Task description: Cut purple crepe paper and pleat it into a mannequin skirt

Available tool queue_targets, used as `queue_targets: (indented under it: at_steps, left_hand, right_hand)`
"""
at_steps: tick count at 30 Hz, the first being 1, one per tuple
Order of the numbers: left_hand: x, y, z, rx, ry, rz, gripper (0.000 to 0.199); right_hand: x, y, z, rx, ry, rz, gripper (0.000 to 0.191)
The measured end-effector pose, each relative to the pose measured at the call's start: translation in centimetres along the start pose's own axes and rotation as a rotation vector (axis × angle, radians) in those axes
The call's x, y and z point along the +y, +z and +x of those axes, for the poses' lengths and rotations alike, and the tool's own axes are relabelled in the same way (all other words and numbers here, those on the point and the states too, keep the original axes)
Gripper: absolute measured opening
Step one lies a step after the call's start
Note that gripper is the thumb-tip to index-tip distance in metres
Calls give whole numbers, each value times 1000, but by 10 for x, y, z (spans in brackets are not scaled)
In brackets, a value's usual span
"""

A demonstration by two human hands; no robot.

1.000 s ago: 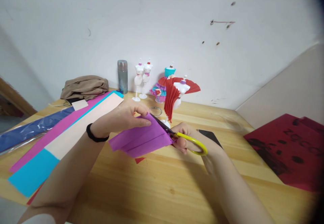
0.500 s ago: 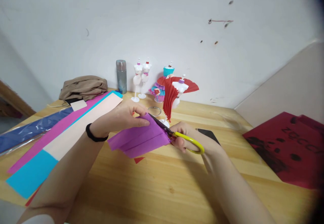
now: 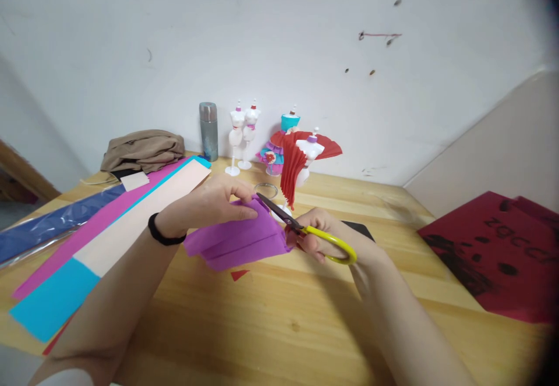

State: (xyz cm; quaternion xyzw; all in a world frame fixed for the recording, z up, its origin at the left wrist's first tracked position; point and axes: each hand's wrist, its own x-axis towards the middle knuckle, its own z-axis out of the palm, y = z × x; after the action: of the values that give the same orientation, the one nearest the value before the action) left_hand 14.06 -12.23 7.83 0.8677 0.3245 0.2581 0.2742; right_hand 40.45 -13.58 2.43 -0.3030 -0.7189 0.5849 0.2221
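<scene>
My left hand [image 3: 222, 198] pinches the upper edge of a folded sheet of purple crepe paper [image 3: 244, 237], held above the wooden table. My right hand [image 3: 315, 236] is closed around the yellow-handled scissors [image 3: 329, 246]. Their dark blades lie along the paper's upper right edge, with the tip close to my left fingertips. Whether the blades are parted is hard to make out. Just behind the paper stands a small white mannequin [image 3: 309, 150] draped in pleated red paper [image 3: 293, 167]. A small red scrap [image 3: 239, 275] lies on the table below the paper.
Long blue, pink and cream paper sheets [image 3: 144, 217] lie at left, near a brown cloth [image 3: 142, 150]. A flask [image 3: 208, 133], two bare mannequins [image 3: 236, 135] and a dressed one [image 3: 290, 123] stand by the wall. A red bag [image 3: 493, 258] is at right, a dark flat object [image 3: 358, 232] behind my right wrist.
The scissors and my right hand have shifted slightly, the handle moving a little to the right. The paper's right edge sits slightly further left. My left hand has barely moved.
</scene>
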Motion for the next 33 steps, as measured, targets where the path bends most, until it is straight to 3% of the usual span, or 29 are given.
queue_targets:
  at_steps: [3, 6, 9, 12, 14, 17, 22, 28, 30, 33]
  left_hand:
    - [2, -8, -3, 34, -18, 41, 16]
    - [4, -22, -9, 151, -51, 54, 18]
    - [3, -33, -16, 438, -114, 13, 15]
    - [0, -37, -18, 751, -152, 0, 12]
    - [-2, -35, -17, 848, -134, -14, 13]
    - [-3, -31, -14, 892, -60, -44, 13]
    - [-1, -28, -13, 923, 74, -29, 9]
    - [9, -24, -15, 899, 109, 4, 8]
    - [17, -20, -15, 876, 111, 51, 9]
    - [30, -8, -15, 776, 189, 116, 10]
  right_hand:
    - [-1, -4, -4, 35, -15, 1, 47]
    - [-4, -10, -9, 61, 10, -15, 46]
    - [-10, -8, -8, -111, 148, -169, 47]
    - [-13, 10, 2, -320, 304, -537, 44]
    - [-13, 26, 11, -264, 309, -877, 45]
    - [-7, 45, 21, -274, 381, -1085, 38]
    - [4, 46, 23, -164, 379, -1080, 18]
    - [6, 36, 20, 39, 415, -1076, 29]
    - [5, 36, 22, 144, 377, -906, 33]
    - [7, 39, 26, 257, 274, -284, 44]
